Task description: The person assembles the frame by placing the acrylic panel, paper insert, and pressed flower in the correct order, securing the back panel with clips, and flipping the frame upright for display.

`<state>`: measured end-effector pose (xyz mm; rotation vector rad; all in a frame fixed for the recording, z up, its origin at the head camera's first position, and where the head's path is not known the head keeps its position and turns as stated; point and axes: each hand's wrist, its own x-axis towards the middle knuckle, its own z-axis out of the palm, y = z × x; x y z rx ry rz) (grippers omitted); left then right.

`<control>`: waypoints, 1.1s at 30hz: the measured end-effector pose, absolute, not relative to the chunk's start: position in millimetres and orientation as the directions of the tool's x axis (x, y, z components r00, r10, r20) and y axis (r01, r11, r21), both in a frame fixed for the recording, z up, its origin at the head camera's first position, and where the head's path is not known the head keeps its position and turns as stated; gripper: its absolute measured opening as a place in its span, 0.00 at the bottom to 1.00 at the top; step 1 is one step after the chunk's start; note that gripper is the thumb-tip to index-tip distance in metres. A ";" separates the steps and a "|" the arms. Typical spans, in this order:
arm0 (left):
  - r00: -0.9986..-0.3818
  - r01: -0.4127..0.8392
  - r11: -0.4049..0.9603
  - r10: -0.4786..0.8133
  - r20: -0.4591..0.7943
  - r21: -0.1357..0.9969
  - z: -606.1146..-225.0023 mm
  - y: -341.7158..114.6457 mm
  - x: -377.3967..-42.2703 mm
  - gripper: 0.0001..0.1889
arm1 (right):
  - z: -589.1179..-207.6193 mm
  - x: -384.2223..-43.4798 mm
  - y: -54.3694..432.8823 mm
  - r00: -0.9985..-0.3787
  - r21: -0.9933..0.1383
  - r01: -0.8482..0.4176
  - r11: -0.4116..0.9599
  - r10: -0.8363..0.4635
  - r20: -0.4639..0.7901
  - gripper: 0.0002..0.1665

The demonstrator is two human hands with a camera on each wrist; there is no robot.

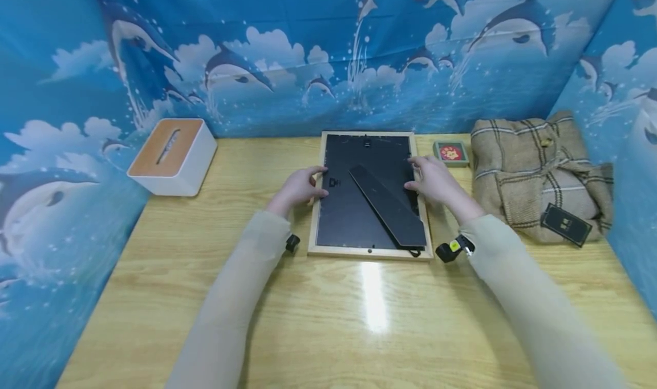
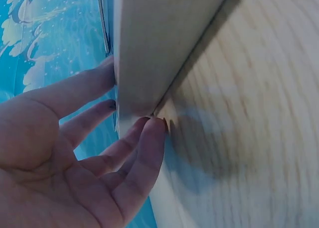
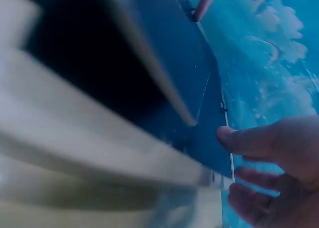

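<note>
A picture frame (image 1: 341,221) lies face down on the table, with a pale wooden border and a black backing. Its black easel leg (image 1: 391,209) slants across the back toward the near right corner. My left hand (image 1: 299,188) holds the left side; in the left wrist view the thumb is at the top edge and fingertips are low by the pale side (image 2: 154,44). My right hand (image 1: 433,179) grips the right side, its thumb over the backing (image 3: 209,143) and its other fingers beside the edge, partly hidden.
A white tissue box (image 1: 202,158) with a wooden top stands at the back left. Right of the frame are a small green-edged box (image 1: 450,153) and a folded plaid brown cloth item (image 1: 508,178) with a black tag (image 1: 566,225). Dolphin-printed curtains (image 1: 287,64) border the table.
</note>
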<state>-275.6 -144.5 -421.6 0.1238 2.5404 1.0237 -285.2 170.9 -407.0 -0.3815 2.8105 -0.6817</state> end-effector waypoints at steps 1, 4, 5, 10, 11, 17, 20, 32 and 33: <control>-0.917 -0.070 0.724 0.224 -0.330 0.686 -422.1 -144.7 -276.2 0.35 | -405.6 -292.0 166.0 -0.934 -0.458 -0.228 0.859 -0.326 -0.146 0.36; -0.917 -0.064 0.719 0.232 -0.326 0.692 -423.1 -145.2 -276.4 0.35 | -404.7 -312.5 151.9 -0.909 -0.456 -0.286 0.843 -0.389 -0.149 0.33; -0.917 -0.059 0.715 0.237 -0.321 0.697 -423.3 -145.5 -276.3 0.35 | -405.6 -319.7 147.9 -0.903 -0.472 -0.288 0.833 -0.401 -0.157 0.32; -0.914 -0.048 0.685 0.263 -0.309 0.727 -424.6 -146.3 -274.9 0.35 | -412.3 -347.9 133.5 -0.890 -0.558 -0.262 0.787 -0.421 -0.175 0.30; -0.914 -0.051 0.680 0.264 -0.309 0.732 -425.0 -146.5 -274.8 0.35 | -413.5 -352.3 131.5 -0.890 -0.565 -0.261 0.783 -0.422 -0.174 0.31; -0.906 -0.054 0.702 0.265 -0.330 0.710 -422.1 -147.6 -276.6 0.36 | -411.0 -374.9 114.8 -0.869 -0.453 -0.299 0.840 -0.435 -0.234 0.38; -0.902 -0.053 0.730 0.258 -0.346 0.682 -418.8 -145.9 -278.1 0.37 | -407.5 -381.9 107.3 -0.851 -0.368 -0.319 0.873 -0.435 -0.294 0.44; -0.949 -0.066 0.768 0.148 -0.277 0.637 -419.7 -143.2 -271.1 0.29 | -401.0 -390.4 97.7 -0.833 -0.304 -0.290 0.908 -0.396 -0.388 0.45; -0.953 -0.049 0.779 0.150 -0.262 0.625 -419.9 -142.6 -270.9 0.28 | -400.6 -390.6 97.7 -0.834 -0.304 -0.283 0.910 -0.390 -0.390 0.45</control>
